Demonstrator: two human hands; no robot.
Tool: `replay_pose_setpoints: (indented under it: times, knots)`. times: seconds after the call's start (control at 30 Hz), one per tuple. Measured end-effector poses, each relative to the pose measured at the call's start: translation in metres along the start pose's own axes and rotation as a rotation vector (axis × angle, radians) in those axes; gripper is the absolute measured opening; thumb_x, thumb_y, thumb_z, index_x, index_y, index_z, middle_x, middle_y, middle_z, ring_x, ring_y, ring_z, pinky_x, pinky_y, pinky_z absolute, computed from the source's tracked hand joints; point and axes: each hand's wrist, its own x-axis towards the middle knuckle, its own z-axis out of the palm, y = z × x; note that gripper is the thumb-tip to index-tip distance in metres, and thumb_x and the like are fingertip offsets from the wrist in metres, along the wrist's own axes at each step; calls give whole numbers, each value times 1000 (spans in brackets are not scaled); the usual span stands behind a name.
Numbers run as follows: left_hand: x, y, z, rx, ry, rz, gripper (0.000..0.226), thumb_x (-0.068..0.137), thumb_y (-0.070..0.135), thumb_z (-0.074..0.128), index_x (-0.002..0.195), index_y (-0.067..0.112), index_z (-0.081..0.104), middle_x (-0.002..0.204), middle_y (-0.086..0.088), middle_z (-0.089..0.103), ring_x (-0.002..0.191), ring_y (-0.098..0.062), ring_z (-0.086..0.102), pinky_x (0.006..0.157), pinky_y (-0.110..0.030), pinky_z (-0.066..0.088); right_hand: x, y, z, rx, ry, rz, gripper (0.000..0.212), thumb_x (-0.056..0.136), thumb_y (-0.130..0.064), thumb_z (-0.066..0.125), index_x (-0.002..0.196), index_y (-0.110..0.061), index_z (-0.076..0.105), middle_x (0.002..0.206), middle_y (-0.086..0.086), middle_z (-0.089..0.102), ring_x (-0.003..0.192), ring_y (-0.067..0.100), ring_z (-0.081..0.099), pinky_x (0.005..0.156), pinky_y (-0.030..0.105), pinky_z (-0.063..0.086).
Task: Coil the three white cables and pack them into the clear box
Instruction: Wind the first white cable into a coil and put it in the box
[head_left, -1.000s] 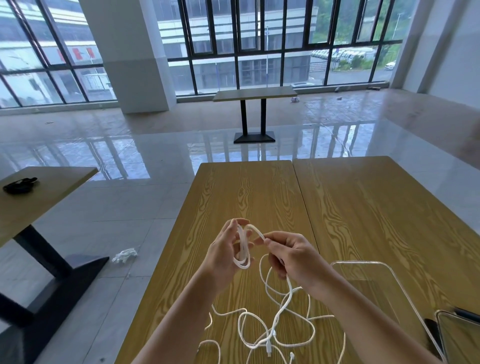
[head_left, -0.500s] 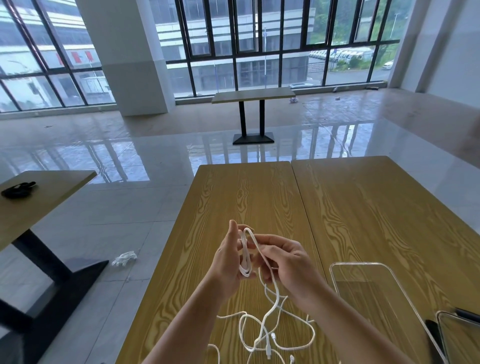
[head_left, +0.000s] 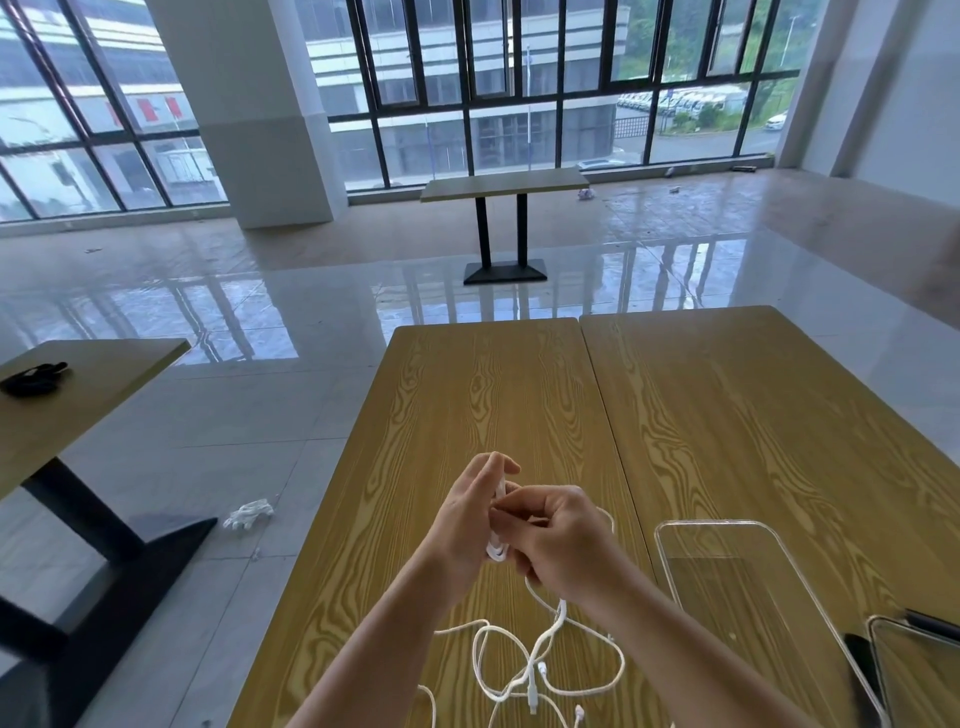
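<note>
Wood table, both hands pinching white cable coil, long axis upright

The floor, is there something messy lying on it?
Yes. A small white crumpled thing lies on the floor left of the table, near the other table's black base. I can't tell what it is.

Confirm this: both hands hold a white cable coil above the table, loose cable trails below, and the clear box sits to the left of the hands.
One thing is wrong: the head view shows the clear box to the right of the hands, not left. The rest holds: left hand and right hand hold the coil above the table, loose cable below.
</note>
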Motion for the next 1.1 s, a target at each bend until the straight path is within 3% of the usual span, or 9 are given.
replay_pose_setpoints:
  times: [0.17,0.3,0.47,0.57,0.77,0.93,1.1]
  knots:
    - [5,2,-4,-52,190,34,30,104,38,39,95,16,58,88,-12,62,61,-21,57,49,-31,45,-1,-1,-3,43,-118,43,22,99,-20,59,87,-20,78,70,3,69,55,17,59,50,26,50]
    - [13,17,-15,-170,320,11,35,104,43,34,94,16,55,82,-8,66,65,-22,58,56,-34,49,-1,3,-10,-112,-205,121,24,100,-22,56,92,-5,72,65,3,66,50,14,55,49,26,48]
    - [26,37,-59,-338,521,-50,38,102,50,39,90,19,58,85,-11,68,66,-24,60,53,-32,48,-7,11,-28,-268,-504,285,24,103,-22,50,102,-14,72,65,-3,64,52,10,56,56,22,48]
    - [25,45,-77,-421,550,-53,38,101,50,41,90,19,61,80,-11,70,62,-23,60,52,-29,46,-7,13,-36,-413,-628,361,23,103,-23,49,103,-19,72,64,-5,65,54,9,58,58,22,48]
    - [18,41,-75,-232,307,-75,37,101,48,40,97,23,67,85,-8,72,68,-22,65,57,-32,49,12,16,-37,-648,-339,312,23,97,-26,56,81,-23,72,58,-6,61,38,4,43,42,18,36]
    - [10,35,-61,-46,170,-90,35,104,41,37,102,21,66,87,-8,68,76,-25,63,66,-36,51,20,8,-33,-399,-91,270,22,97,-24,59,85,-11,73,56,-5,59,39,4,44,44,20,39]
    - [7,26,-47,-3,116,-106,33,104,36,38,104,17,65,89,-13,65,88,-32,67,83,-47,54,21,-3,-32,-59,-28,240,22,97,-20,60,95,-2,72,56,2,55,37,5,41,37,17,32]
